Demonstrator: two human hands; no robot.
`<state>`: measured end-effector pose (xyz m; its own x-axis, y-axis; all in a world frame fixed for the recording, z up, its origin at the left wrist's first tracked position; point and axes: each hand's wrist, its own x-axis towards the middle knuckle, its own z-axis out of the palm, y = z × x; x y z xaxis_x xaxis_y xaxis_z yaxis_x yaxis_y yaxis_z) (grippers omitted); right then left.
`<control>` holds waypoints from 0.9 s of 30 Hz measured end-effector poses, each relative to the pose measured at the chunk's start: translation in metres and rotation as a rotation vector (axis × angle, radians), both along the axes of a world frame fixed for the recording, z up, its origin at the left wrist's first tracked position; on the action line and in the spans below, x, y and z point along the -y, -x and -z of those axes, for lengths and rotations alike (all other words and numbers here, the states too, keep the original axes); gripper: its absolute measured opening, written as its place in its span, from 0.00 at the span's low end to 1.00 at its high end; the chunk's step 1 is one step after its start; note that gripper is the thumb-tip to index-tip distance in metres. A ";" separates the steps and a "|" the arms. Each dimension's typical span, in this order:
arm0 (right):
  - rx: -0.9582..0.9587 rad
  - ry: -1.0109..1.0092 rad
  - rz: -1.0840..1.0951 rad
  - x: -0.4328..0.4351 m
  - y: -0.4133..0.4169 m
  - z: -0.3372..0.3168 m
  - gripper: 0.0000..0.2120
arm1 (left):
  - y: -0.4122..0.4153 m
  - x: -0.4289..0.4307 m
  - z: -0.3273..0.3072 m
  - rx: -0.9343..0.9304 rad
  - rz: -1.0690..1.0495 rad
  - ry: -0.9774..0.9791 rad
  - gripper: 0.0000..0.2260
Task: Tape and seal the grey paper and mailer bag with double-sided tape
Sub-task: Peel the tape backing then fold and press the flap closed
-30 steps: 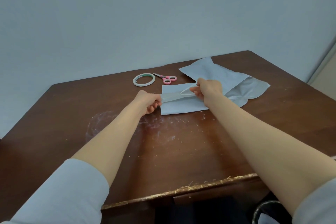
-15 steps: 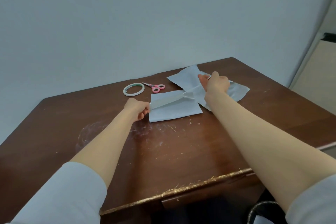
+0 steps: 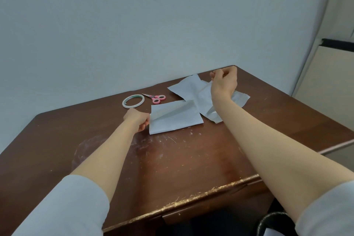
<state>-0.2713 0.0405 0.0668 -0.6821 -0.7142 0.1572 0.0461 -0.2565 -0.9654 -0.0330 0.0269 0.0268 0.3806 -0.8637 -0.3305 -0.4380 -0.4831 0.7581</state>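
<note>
From my remote seat I look down over both forearms onto a brown tabletop point(image 3: 191, 163), scuffed with pale scratches and chipped along its near edge.

My left hand point(image 3: 137, 120) rests low on the wood at the left edge of the grey paper point(image 3: 174, 119). Its fingers are curled in and the fingertips pinch that edge. The grey paper lies mostly flat near the middle of the tabletop, with a diagonal fold running across it and part of its upper side lifted slightly.

My right hand point(image 3: 224, 82) is raised above the far right part of the tabletop, over the mailer bag point(image 3: 189, 88). Its fingers are curled with the thumb close against the fingertips. I cannot tell whether anything thin is caught between them.

The mailer bag lies crumpled behind and to the right of the grey paper, and the two touch where the paper's upper right corner meets it. My right wrist hides part of the bag.

A roll of tape point(image 3: 133, 101) lies flat just beyond my left hand. Small pink-handled scissors point(image 3: 156, 98) sit just to its right, blades pointing toward the roll. Both are apart from the paper. Pale sleeves point(image 3: 63, 207) are pushed up on both arms.
</note>
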 end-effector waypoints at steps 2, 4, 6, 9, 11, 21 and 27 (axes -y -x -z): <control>-0.020 0.005 0.007 -0.002 0.002 -0.002 0.04 | 0.001 0.000 -0.001 0.005 0.001 0.001 0.03; -0.033 0.017 0.018 -0.003 0.003 -0.004 0.03 | 0.002 -0.001 -0.003 0.011 0.000 0.000 0.03; -0.041 0.034 0.033 -0.003 0.004 -0.006 0.03 | 0.002 -0.001 -0.004 0.013 -0.001 -0.001 0.03; -0.043 0.034 0.047 -0.003 0.007 -0.010 0.03 | 0.001 -0.003 -0.006 0.022 -0.021 0.002 0.03; -0.038 0.030 0.048 -0.003 0.007 -0.010 0.03 | 0.000 -0.005 -0.007 0.020 -0.020 0.003 0.05; 0.063 0.020 -0.005 -0.009 0.010 -0.010 0.04 | 0.000 -0.009 -0.035 0.294 0.104 0.220 0.08; 0.084 -0.016 -0.098 -0.010 0.002 -0.006 0.08 | 0.073 -0.017 -0.031 0.600 0.563 0.428 0.21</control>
